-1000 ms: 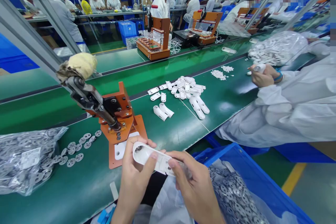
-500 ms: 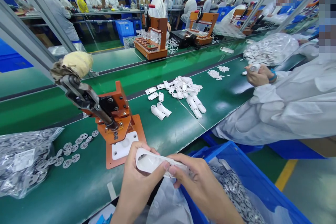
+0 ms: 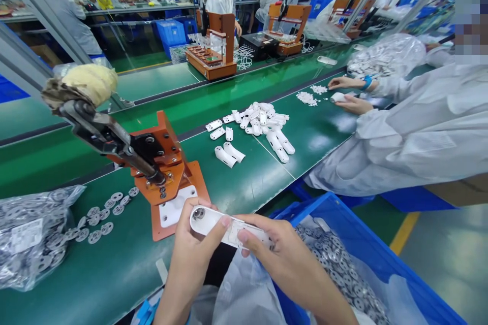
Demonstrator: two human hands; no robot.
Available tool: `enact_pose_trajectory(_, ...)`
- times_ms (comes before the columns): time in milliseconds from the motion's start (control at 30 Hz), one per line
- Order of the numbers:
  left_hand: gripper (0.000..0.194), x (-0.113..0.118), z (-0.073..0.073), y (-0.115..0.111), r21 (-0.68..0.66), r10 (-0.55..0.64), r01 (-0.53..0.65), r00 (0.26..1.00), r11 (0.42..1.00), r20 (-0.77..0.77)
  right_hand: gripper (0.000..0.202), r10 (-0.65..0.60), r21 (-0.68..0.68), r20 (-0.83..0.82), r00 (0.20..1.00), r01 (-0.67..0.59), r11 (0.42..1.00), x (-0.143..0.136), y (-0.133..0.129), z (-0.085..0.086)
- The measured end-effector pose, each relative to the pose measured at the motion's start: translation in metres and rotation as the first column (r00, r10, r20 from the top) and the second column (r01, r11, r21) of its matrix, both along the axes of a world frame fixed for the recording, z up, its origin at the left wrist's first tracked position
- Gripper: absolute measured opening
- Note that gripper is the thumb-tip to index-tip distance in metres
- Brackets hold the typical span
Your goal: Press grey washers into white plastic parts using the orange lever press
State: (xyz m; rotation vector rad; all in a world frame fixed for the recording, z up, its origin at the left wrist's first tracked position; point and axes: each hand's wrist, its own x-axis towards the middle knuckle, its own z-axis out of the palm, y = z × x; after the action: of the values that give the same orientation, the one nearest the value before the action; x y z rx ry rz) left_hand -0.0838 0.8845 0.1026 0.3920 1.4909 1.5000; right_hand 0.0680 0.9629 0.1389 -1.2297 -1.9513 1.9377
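Between my two hands is a long white plastic housing (image 3: 214, 224), its hollow inner side facing up and a round grey part at its left end. My left hand (image 3: 198, 236) grips the left end, thumb on top. My right hand (image 3: 272, 244) pinches the right end, its thumb on the inner face. Just beyond my left hand stands an orange hand press (image 3: 168, 162) with a white plate (image 3: 179, 207) on its base. Farther along the green belt lies a heap of small white plastic pieces (image 3: 263, 117), with several longer white shells (image 3: 280, 144) beside it.
Loose grey discs (image 3: 95, 219) and a clear bag of discs (image 3: 30, 238) lie left of the press. A blue bin (image 3: 331, 203) holding metal parts stands at my right. A co-worker's hands (image 3: 351, 96) work near small white bits (image 3: 307, 98).
The housing has turned so its inner face and round grey part show. My view has shifted slightly. The co-worker's hands have parted, one reaching to the small white bits.
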Motion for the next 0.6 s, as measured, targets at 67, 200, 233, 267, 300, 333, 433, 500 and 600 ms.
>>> enact_pose_trajectory(67,0.038,0.002,0.002,0.000,0.002,0.042,-0.042,0.999,0.999,-0.001,0.036,-0.028,0.034,0.005,1.000,0.028,0.999,0.000,-0.002,0.001)
enact_pose_trajectory(200,0.038,0.003,0.004,0.001,0.037,0.033,-0.034,0.999,0.999,0.014,0.034,-0.004,0.012,-0.001,1.000,0.004,1.000,0.001,-0.001,0.004)
enact_pose_trajectory(233,0.038,0.002,0.004,0.001,0.047,0.017,-0.018,1.000,0.999,0.026,0.033,0.011,-0.001,-0.002,1.000,-0.011,1.000,0.002,0.000,0.005)
enact_pose_trajectory(267,0.038,0.002,0.003,0.000,0.055,0.001,-0.003,0.999,0.999,0.037,0.032,0.020,-0.010,0.000,1.000,-0.020,1.000,0.002,0.001,0.007)
enact_pose_trajectory(300,0.037,0.001,0.003,0.000,0.060,-0.010,0.007,0.999,0.998,0.048,0.032,0.026,-0.015,0.006,1.000,-0.026,1.000,0.003,0.002,0.008)
enact_pose_trajectory(333,0.037,0.001,0.002,0.000,0.064,-0.020,0.016,0.998,0.998,0.056,0.031,0.030,-0.018,0.015,0.999,-0.030,0.999,0.004,0.003,0.008)
enact_pose_trajectory(433,0.036,0.000,0.000,-0.002,0.080,-0.041,0.037,0.997,0.996,0.060,0.029,0.041,0.002,0.034,0.999,-0.041,0.999,0.006,0.002,0.008)
enact_pose_trajectory(500,0.035,-0.001,0.000,-0.003,0.084,-0.057,0.052,0.997,0.995,0.055,0.028,0.038,0.028,0.032,0.999,-0.039,0.999,0.007,0.001,0.005)
enact_pose_trajectory(600,0.034,0.001,0.002,-0.003,0.082,-0.077,0.075,0.997,0.994,0.016,0.029,0.008,0.050,-0.003,1.000,-0.008,0.999,0.007,-0.001,-0.002)
